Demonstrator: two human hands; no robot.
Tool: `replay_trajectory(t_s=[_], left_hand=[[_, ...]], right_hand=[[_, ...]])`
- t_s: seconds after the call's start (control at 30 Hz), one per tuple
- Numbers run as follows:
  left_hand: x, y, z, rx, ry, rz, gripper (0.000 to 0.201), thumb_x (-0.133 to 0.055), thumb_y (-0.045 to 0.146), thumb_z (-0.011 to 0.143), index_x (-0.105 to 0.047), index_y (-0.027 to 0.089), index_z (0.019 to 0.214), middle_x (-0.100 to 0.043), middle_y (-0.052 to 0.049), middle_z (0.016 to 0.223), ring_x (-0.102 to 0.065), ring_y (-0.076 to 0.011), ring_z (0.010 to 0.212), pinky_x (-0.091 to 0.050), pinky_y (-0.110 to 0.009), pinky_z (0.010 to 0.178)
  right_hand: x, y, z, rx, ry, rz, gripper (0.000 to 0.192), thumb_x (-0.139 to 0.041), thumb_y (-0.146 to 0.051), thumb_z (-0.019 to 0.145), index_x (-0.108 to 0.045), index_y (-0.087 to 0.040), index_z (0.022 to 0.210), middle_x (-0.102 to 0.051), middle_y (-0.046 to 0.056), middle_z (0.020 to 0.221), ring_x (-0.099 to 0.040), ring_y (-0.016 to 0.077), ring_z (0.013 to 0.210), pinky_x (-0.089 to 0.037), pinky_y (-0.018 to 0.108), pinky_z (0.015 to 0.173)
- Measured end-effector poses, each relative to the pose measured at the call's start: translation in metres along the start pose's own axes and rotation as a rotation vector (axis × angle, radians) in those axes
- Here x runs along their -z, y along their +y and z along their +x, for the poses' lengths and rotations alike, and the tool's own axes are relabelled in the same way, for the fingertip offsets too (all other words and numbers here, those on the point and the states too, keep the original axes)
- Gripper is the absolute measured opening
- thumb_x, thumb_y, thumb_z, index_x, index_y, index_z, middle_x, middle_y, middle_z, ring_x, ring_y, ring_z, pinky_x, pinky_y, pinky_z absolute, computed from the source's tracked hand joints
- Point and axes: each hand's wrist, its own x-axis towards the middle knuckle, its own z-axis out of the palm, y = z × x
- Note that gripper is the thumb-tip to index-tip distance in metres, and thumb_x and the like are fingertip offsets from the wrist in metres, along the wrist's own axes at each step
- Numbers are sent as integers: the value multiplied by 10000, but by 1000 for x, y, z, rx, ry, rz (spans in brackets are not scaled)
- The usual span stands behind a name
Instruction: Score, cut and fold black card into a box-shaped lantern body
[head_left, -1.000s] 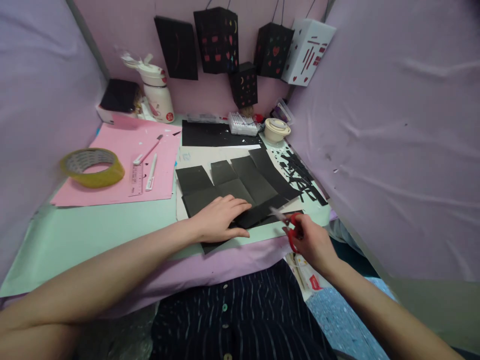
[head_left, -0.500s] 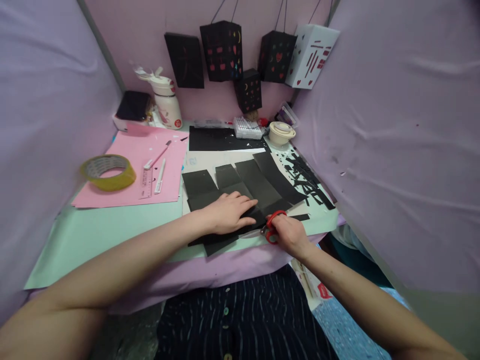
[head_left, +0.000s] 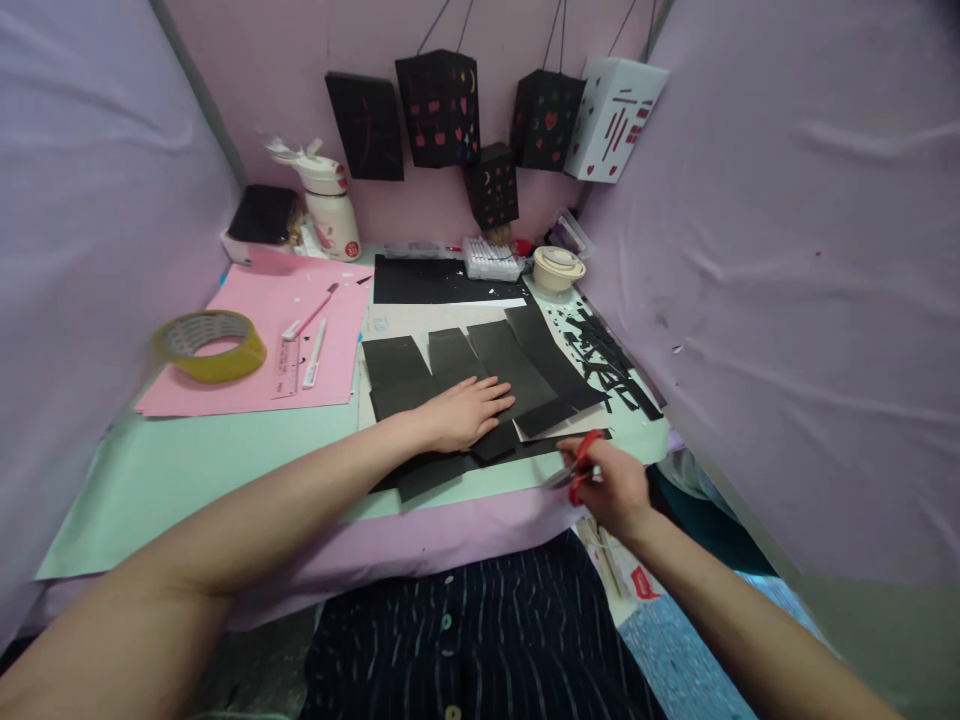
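Note:
My left hand (head_left: 466, 412) lies flat with fingers out on a sheet of black paper (head_left: 517, 365), which is cut into flaps along its far and near edges. In my right hand (head_left: 621, 488) are scissors with red handles (head_left: 589, 462). Their blades point left over the table's front edge, a little blurred. A narrow black paper strip (head_left: 536, 450) lies along the near side of the sheet. The fingertips of my right hand are close to its right part; whether they touch it I cannot tell.
Black paper scraps (head_left: 611, 365) lie at the right. On pink paper (head_left: 330, 300) at the left are a tape roll (head_left: 214, 345), a ruler (head_left: 286, 368) and two pens or cutters. A bottle (head_left: 330, 205), a marker box (head_left: 491, 260) and a round container (head_left: 556, 270) stand behind. Paper lanterns (head_left: 439, 110) hang above.
My right hand has moved right and slightly towards me with the scissors, away from the paper's near edge. My left hand stays pressed on the sheet. More of the strip now shows.

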Motion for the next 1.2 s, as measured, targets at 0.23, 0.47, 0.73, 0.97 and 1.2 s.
replay_trajectory(t_s=[0.23, 0.47, 0.73, 0.97, 1.2], left_hand=[[5, -8, -1, -110, 37, 24, 422, -365, 270, 1005, -455, 229, 1416, -360, -53, 1536, -235, -242, 1451, -183, -443, 1160], [8, -13, -3, -220, 85, 78, 401, -427, 158, 967, -554, 265, 1332, -492, -59, 1446, -394, -245, 1373, -284, -432, 1107], [12, -13, -4, -219, 67, 105, 417, -451, 140, 945, -562, 263, 1327, -509, -53, 1431, -420, -250, 1345, -374, -390, 1041], [10, -12, -9, -105, 102, 131, 395, -447, 186, 963, -570, 293, 1323, -456, -95, 1464, -414, -281, 1336, -403, -414, 999], [13, -15, -16, -119, 20, 39, 528, -443, 56, 903, -531, 319, 1353, -388, -40, 1521, -310, -238, 1422, -319, -410, 1107]], right_hand=[[72, 71, 85, -215, 655, -267, 295, -592, -371, 810, -543, -183, 1033, -677, 103, 893, -628, 234, 773, -483, 361, 740], [81, 123, 139, -426, 478, -295, 300, -534, -422, 861, -555, -183, 1041, -677, 165, 873, -616, 281, 742, -440, 390, 660], [77, 132, 117, -501, 524, -247, 299, -574, -422, 825, -554, -185, 1006, -676, 130, 885, -605, 247, 736, -450, 367, 661], [69, 87, 86, -484, 405, -61, 425, -728, -508, 686, -557, -206, 931, -686, 82, 861, -624, 241, 784, -458, 358, 713], [52, -13, 5, -495, -458, 587, 407, -686, -559, 739, -533, -198, 850, -612, 33, 788, -516, 142, 627, -401, 258, 556]])
